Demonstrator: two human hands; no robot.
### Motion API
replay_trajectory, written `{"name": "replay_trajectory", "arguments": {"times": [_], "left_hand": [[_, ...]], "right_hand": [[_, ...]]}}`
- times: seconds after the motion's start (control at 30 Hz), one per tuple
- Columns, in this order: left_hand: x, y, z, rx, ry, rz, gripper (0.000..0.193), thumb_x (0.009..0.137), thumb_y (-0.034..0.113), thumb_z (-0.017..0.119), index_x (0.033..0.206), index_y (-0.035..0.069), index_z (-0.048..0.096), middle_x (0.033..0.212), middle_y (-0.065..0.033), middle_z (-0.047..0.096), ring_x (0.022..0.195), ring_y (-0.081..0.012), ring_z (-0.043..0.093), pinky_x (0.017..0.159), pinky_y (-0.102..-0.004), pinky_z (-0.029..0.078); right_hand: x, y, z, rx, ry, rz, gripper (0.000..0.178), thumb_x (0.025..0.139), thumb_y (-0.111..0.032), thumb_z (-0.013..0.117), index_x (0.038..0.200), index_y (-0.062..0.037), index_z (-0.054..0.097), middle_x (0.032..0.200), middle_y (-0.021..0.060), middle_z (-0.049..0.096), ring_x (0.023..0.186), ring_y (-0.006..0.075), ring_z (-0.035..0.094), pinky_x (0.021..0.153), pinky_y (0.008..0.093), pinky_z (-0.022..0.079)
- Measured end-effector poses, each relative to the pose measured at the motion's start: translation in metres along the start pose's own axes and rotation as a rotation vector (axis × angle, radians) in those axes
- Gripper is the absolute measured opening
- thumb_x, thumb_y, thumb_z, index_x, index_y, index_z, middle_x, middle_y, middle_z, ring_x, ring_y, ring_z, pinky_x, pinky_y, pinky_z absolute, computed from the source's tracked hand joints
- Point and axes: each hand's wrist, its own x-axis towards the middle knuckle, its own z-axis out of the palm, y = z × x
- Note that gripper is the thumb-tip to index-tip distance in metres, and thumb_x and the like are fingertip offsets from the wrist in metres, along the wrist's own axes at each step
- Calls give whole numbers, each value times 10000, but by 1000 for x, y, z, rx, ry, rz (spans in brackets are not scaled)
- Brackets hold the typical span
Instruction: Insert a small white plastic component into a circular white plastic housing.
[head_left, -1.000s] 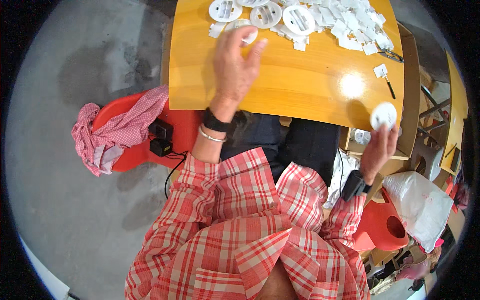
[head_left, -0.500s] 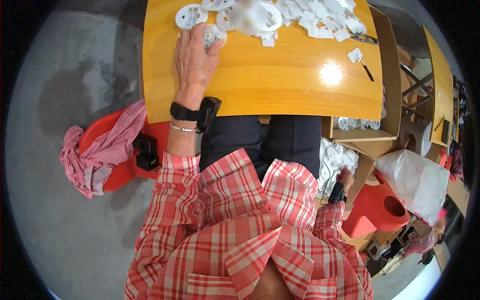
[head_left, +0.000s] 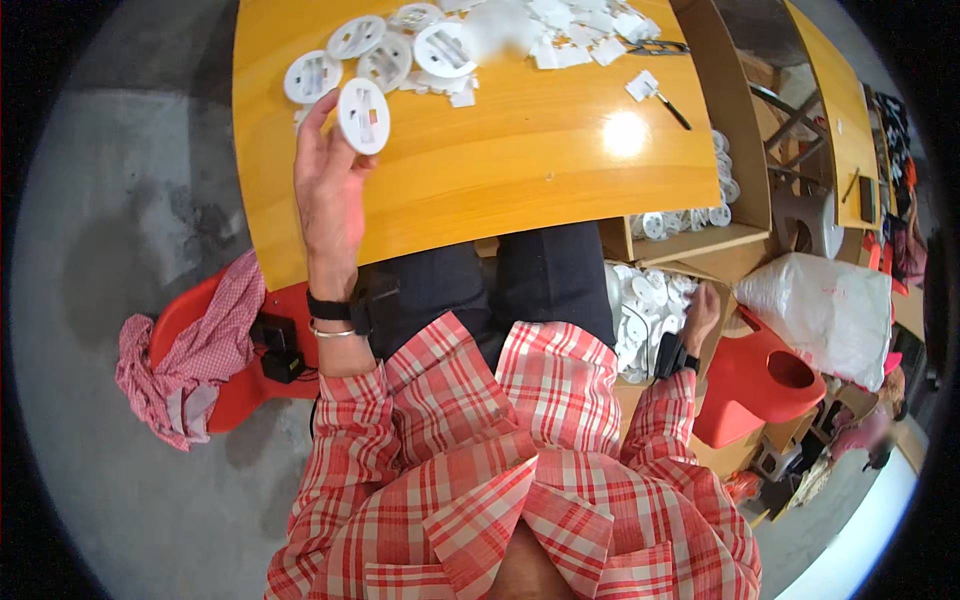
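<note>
My left hand (head_left: pixel 332 195) is raised over the left part of the yellow table, closed on the edge of a round white plastic disc (head_left: pixel 364 116). Small slots and a raised middle part show on that disc's face. Just beyond it on the tabletop lie several similar white discs (head_left: pixel 313 76), some overlapping. Low on the right, my right hand (head_left: pixel 703 312) is beside a cardboard box of white plastic parts (head_left: pixel 645 310), at its right side. Its fingers are too small and partly hidden to tell whether they hold anything.
Small white square pieces (head_left: pixel 570 50) are heaped at the table's far side, near black scissors (head_left: pixel 657 47). A black-handled tool (head_left: pixel 672 110) with a white piece lies nearer. Right of the table stands a larger cardboard box (head_left: pixel 745 180). Red stools (head_left: pixel 755 385) flank me.
My left hand has lifted a disc off the table and tilted it up. My right hand has risen from among the white parts to the box's side. The view has shifted.
</note>
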Motion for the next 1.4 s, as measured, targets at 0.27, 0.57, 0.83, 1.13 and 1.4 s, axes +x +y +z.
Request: {"name": "replay_trajectory", "arguments": {"times": [0.27,0.57,0.83,1.13,1.4], "left_hand": [[-17,-45,17,-816,-258,-356,365,911,308,506,1211,101,489,1119,-75,563,871,-189,514,666,-303,403],[-24,-45,24,-749,-196,-435,489,897,457,492,1204,76,486,1120,-95,572,918,-190,539,663,-315,416],[-27,-42,26,-795,-248,-461,479,902,429,504,1230,81,470,1148,-93,564,1011,-197,543,737,-329,452],[-28,-38,30,-768,-220,-455,479,907,420,500,1246,84,452,1169,-89,550,1023,-199,539,742,-331,450],[-29,-39,30,-766,-232,-461,485,908,420,498,1249,79,446,1174,-97,545,1033,-205,535,748,-333,452]], "right_hand": [[4,-209,82,166,-2,-539,203,907,-150,541,1046,-6,577,766,31,583,715,92,540,648,229,445],[-24,-328,192,-175,-345,-1090,310,789,-226,674,1048,-77,592,840,105,607,794,243,585,691,347,481],[-18,-341,243,-485,-224,-1310,445,751,-338,682,1114,-102,583,956,127,584,922,310,549,766,399,479],[-10,-339,238,-438,-231,-1441,337,784,-290,650,1044,-81,603,919,114,595,896,275,557,739,398,486],[-19,-346,243,-448,-166,-1397,396,774,-379,677,1034,-87,615,978,114,575,927,285,548,763,383,469]]}}
